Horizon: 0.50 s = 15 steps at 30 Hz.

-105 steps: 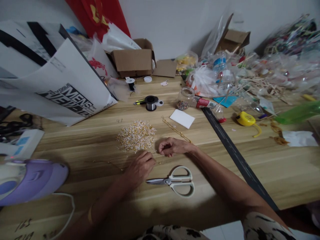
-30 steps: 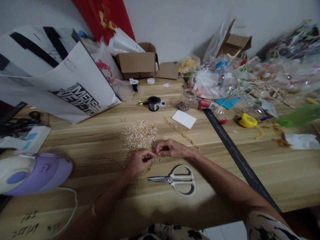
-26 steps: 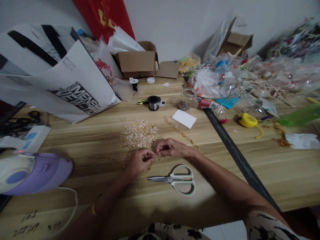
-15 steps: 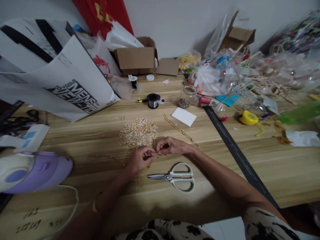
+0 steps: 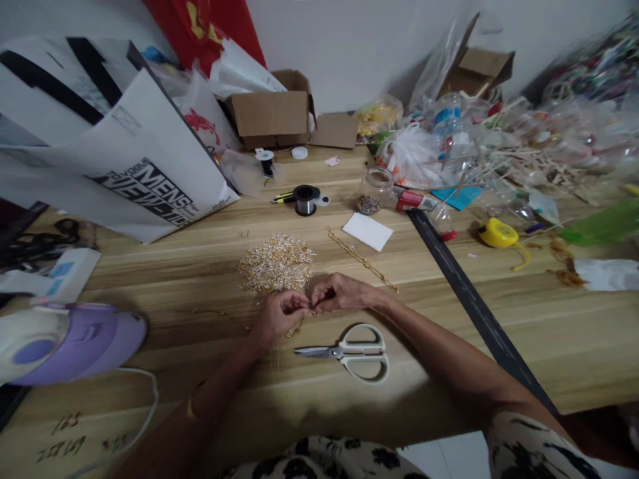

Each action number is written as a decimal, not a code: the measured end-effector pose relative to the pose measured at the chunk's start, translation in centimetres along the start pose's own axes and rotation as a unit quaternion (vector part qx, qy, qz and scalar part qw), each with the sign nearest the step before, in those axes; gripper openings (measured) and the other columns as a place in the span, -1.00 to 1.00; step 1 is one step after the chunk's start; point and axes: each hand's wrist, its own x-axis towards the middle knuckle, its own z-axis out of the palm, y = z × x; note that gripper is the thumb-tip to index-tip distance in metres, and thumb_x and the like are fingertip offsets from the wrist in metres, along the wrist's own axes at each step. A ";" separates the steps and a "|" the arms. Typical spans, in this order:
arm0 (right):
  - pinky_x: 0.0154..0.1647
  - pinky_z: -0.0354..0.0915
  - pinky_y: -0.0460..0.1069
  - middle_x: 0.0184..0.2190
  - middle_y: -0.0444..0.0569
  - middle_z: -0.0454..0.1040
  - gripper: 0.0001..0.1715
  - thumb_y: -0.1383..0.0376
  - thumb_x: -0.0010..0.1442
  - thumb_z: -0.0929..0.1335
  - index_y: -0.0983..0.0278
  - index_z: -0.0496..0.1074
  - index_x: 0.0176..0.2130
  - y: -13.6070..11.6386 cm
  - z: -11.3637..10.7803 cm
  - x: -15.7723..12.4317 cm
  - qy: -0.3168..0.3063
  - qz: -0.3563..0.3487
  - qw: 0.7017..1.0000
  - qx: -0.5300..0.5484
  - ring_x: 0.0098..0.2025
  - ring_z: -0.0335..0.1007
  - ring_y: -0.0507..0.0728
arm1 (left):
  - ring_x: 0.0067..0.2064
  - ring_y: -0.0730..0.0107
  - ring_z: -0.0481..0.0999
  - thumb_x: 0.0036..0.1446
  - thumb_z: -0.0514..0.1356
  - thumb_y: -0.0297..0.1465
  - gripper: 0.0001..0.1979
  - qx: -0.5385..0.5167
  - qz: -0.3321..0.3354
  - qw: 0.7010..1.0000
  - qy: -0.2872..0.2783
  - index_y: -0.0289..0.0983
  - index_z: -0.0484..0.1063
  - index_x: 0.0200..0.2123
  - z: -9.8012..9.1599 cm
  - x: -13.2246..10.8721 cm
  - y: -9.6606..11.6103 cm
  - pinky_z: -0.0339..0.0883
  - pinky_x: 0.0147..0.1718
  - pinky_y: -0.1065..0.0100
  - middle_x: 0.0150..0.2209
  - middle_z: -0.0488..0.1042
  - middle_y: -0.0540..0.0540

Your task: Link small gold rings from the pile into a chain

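A thin, gold, metallic-looking chain (image 5: 295,330) slants just below the left hand (image 5: 278,317), nearer it than the right hand (image 5: 341,293), both hands' fingers nearly pinched, their hold too small to tell.

the hands (image 5: 277,318) nearly meet between a pile of small gold and clear pieces (image 5: 275,261) and white-handled scissors (image 5: 335,352).

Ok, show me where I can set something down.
Bare, light wooden tabletop lies right of the long black strip, nearer than the yellow tape measure, and between the white printed shopping bag and the gold-and-clear bead heap. Crowded: back right, among pale wooden sticks, and around the left hand and right hand.
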 end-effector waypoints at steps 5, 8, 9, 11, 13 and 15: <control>-0.44 0.15 -0.16 -0.49 -0.14 0.40 -0.93 0.39 0.04 0.38 0.38 0.47 -0.39 -0.3 0.2 0.1 0.021 -0.027 0.997 -0.063 -0.47 0.26 -0.06 | -0.44 0.45 0.48 -0.18 0.24 -0.42 -0.89 -0.034 -0.019 0.999 0.003 -0.32 0.45 -0.48 0.0 0.1 0.3 0.37 -0.39 0.43 -0.49 0.51 -0.05; -0.45 0.15 -0.17 -0.50 -0.15 0.39 -0.94 0.41 0.04 0.38 0.39 0.47 -0.39 -0.4 0.1 0.1 0.011 -0.028 0.998 -0.055 -0.48 0.24 -0.06 | -0.43 0.43 0.49 -0.17 0.24 -0.41 -0.88 -0.027 -0.019 0.999 -0.001 -0.32 0.46 -0.47 -0.1 0.1 0.3 0.37 -0.39 0.42 -0.48 0.53 -0.06; -0.46 0.15 -0.17 -0.50 -0.15 0.38 -0.94 0.41 0.05 0.37 0.39 0.47 -0.38 -0.3 0.0 0.1 0.007 -0.028 0.998 -0.051 -0.48 0.24 -0.07 | -0.42 0.42 0.49 -0.16 0.24 -0.41 -0.88 -0.022 -0.018 1.000 -0.003 -0.33 0.46 -0.47 -0.2 0.0 0.4 0.37 -0.40 0.42 -0.48 0.53 -0.06; -0.45 0.14 -0.17 -0.49 -0.15 0.38 -0.93 0.42 0.06 0.36 0.39 0.47 -0.38 -0.2 0.0 0.0 0.000 -0.030 0.999 -0.046 -0.47 0.23 -0.07 | -0.42 0.41 0.50 -0.14 0.24 -0.41 -0.88 -0.013 -0.016 1.000 -0.008 -0.33 0.47 -0.46 -0.3 0.0 0.5 0.37 -0.40 0.43 -0.48 0.54 -0.07; -0.45 0.14 -0.17 -0.50 -0.16 0.36 -0.93 0.43 0.07 0.34 0.38 0.46 -0.38 0.0 -0.1 0.0 -0.001 -0.036 0.998 -0.043 -0.47 0.21 -0.07 | -0.42 0.41 0.50 -0.12 0.23 -0.41 -0.88 -0.007 -0.015 1.000 -0.015 -0.34 0.47 -0.46 -0.3 0.0 0.6 0.37 -0.40 0.43 -0.47 0.54 -0.08; -0.44 0.13 -0.17 -0.50 -0.16 0.34 -0.93 0.43 0.08 0.34 0.38 0.45 -0.39 0.1 -0.1 0.0 0.000 -0.043 0.998 -0.041 -0.47 0.20 -0.07 | -0.41 0.41 0.51 -0.11 0.23 -0.41 -0.88 0.001 -0.012 1.000 -0.017 -0.34 0.48 -0.45 -0.3 0.0 0.6 0.37 -0.39 0.43 -0.47 0.55 -0.09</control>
